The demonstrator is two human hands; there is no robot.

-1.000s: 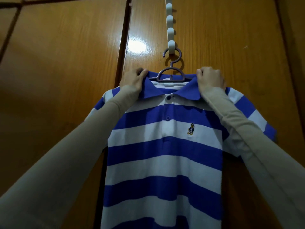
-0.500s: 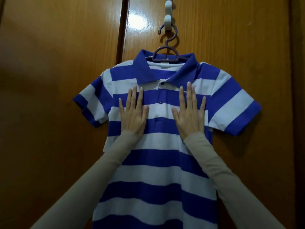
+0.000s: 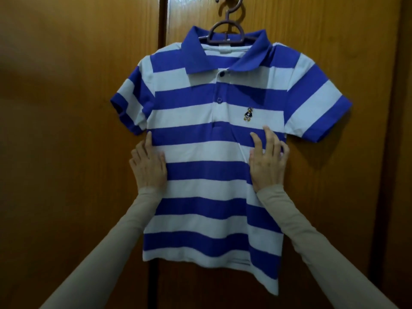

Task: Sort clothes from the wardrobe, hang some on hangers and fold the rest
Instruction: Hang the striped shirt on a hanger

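The blue-and-white striped polo shirt hangs on a dark purple plastic hanger at 12 o'clock against the glossy brown wooden wardrobe door. The left hand rests on the shirt's edge at 9 o'clock, fingers mostly straight; the right hand lies at 3 o'clock, fingers loosely bent, gripping nothing. Uneven downward smoothing could likely drag the collar askew or tip the hanger from its hook.

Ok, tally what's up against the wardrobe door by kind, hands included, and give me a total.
Striped polo shirt: 1
Hanger: 1
Hands: 2, the left hand and the right hand, both on the shirt's front
Total: 4
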